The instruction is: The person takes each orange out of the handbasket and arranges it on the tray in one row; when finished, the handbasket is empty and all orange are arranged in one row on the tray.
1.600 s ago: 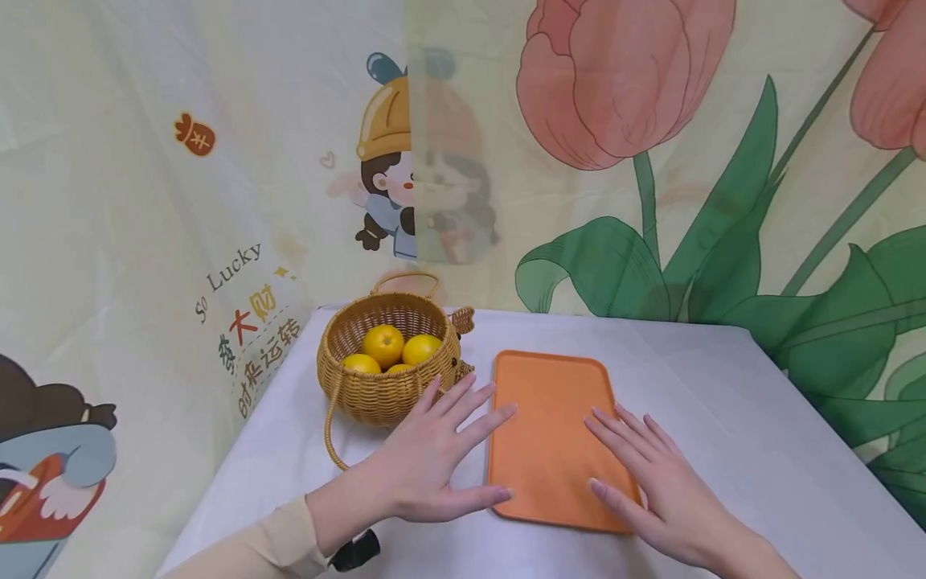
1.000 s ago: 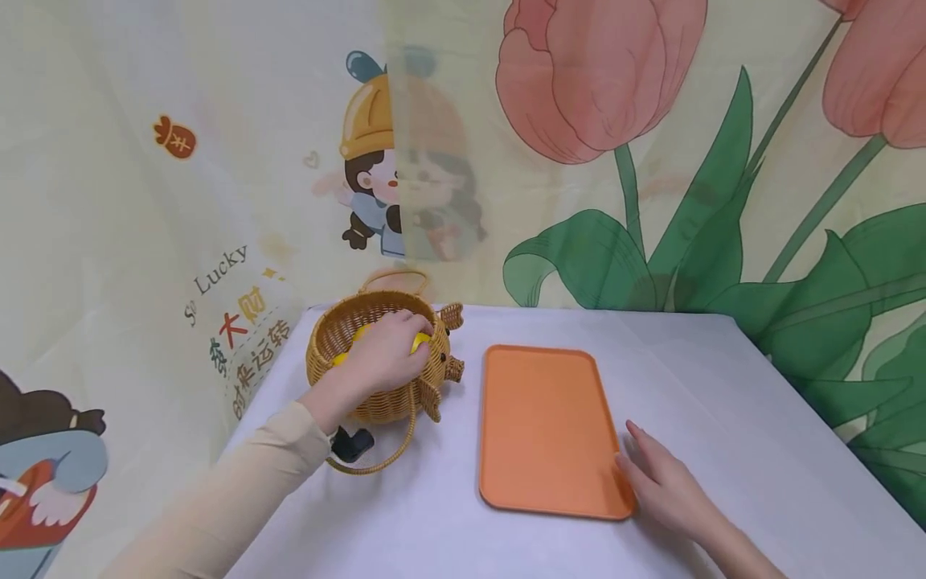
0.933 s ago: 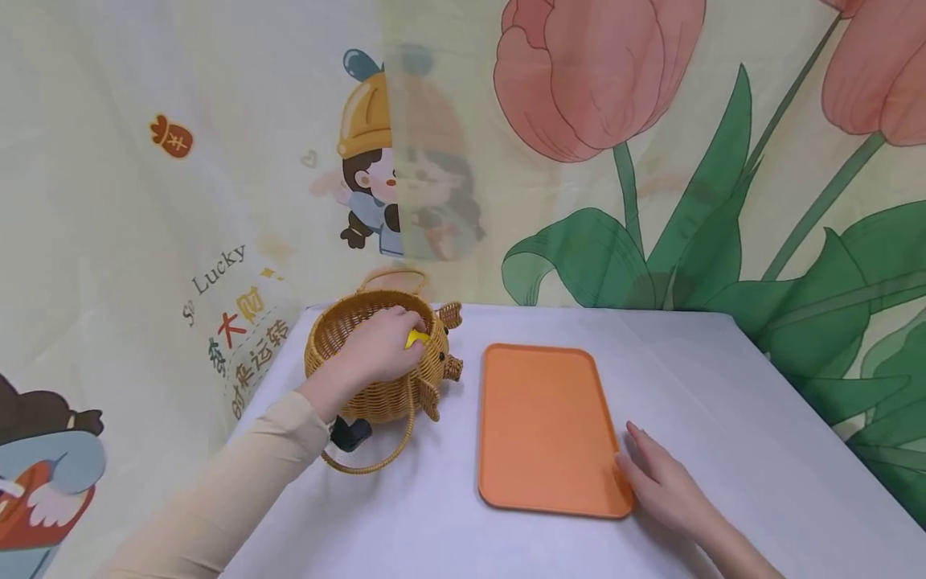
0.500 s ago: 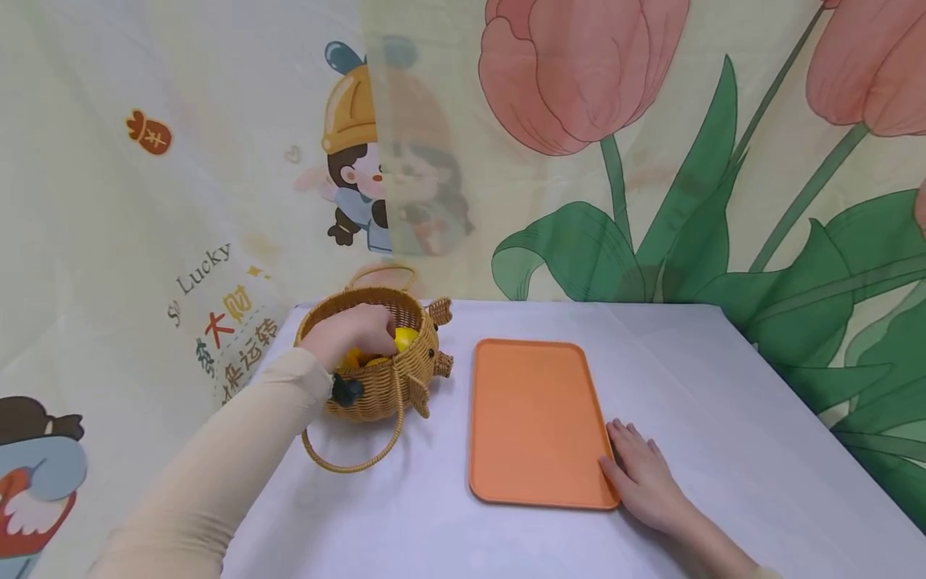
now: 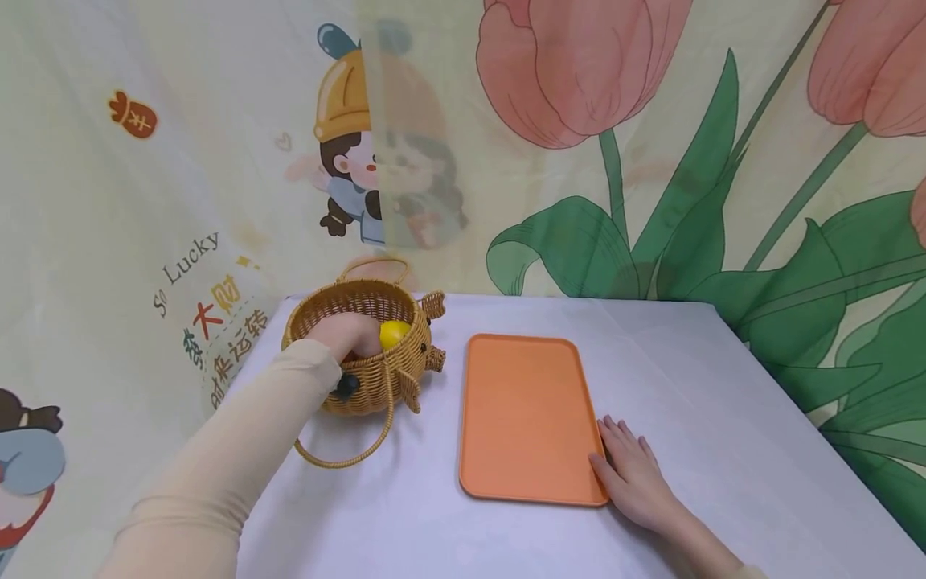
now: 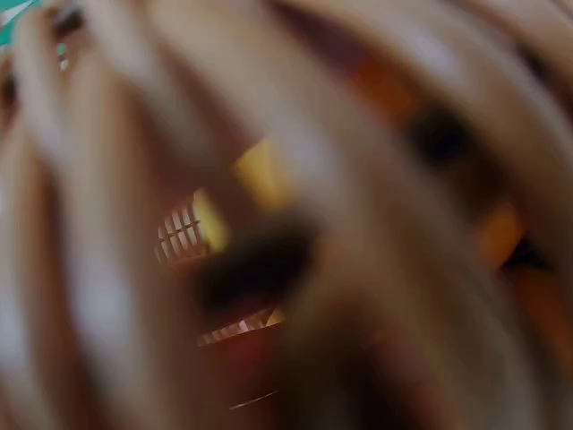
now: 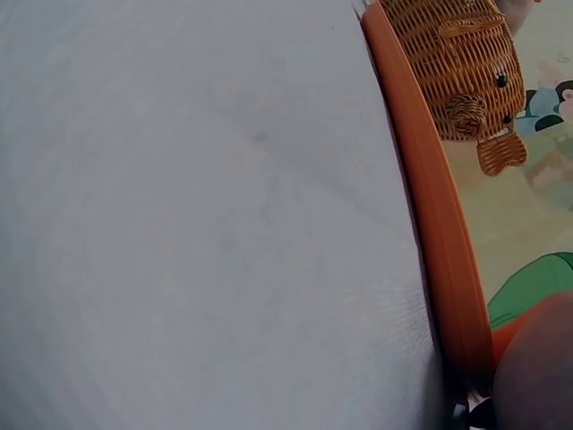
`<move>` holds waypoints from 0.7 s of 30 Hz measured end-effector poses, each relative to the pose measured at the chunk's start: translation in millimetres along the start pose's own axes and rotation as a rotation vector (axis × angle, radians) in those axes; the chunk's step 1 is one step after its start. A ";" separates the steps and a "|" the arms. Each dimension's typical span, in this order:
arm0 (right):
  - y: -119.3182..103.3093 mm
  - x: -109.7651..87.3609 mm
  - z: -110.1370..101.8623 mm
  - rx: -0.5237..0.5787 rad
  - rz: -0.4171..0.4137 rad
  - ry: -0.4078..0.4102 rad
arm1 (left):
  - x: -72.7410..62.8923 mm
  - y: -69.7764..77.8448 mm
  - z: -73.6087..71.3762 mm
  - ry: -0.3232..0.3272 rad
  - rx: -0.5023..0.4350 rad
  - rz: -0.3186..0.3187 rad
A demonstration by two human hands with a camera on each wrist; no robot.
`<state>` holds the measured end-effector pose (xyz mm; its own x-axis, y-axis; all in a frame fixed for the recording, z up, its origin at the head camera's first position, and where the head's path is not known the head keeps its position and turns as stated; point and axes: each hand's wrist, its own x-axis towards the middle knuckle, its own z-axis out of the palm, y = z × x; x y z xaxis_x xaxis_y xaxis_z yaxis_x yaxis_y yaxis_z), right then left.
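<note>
My left hand [image 5: 352,332] reaches down into a pig-shaped wicker basket [image 5: 365,396], its fingers hidden inside. Just right of the knuckles shows a round yellow fruit [image 5: 394,334], like a lemon or orange. Blurred wicker strands [image 6: 358,188] fill the left wrist view, with patches of yellow and orange behind them; what the fingers do there I cannot tell. My right hand [image 5: 637,478] rests at the right edge of an orange tray [image 5: 531,418], thumb on the rim and fingers extended alongside. In the right wrist view the tray's side [image 7: 430,188] runs up from the hand.
The basket's rope handle [image 5: 340,465] hangs down onto the white tablecloth [image 5: 405,523] in front. A second handle [image 5: 376,260] stands behind. A printed curtain [image 5: 615,80] closes off the back. A dark wrist-worn device [image 5: 347,386] overlaps the basket's front.
My left hand has gone from over the table into the basket and sunk deeper, towards its left side. My right hand has settled against the tray's right edge.
</note>
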<state>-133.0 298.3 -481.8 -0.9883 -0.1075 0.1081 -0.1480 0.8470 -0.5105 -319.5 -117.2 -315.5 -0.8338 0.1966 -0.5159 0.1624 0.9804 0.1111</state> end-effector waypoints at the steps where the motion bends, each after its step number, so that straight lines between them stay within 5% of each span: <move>1: -0.1 -0.1 -0.1 0.001 0.002 0.002 | 5.0 -1.4 1.0 -0.009 0.006 -0.005; 9: -1.4 -0.8 -0.6 -0.006 0.005 0.000 | 85.8 -41.5 29.2 -0.013 0.037 -0.023; 21: -0.8 -0.5 -0.2 -0.003 0.015 0.002 | 79.5 -42.2 26.4 0.018 0.021 -0.016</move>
<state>-132.4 297.8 -481.3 -0.9904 -0.0938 0.1019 -0.1330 0.8503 -0.5093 -378.7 -142.7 -383.6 -0.8456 0.1810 -0.5023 0.1602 0.9834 0.0847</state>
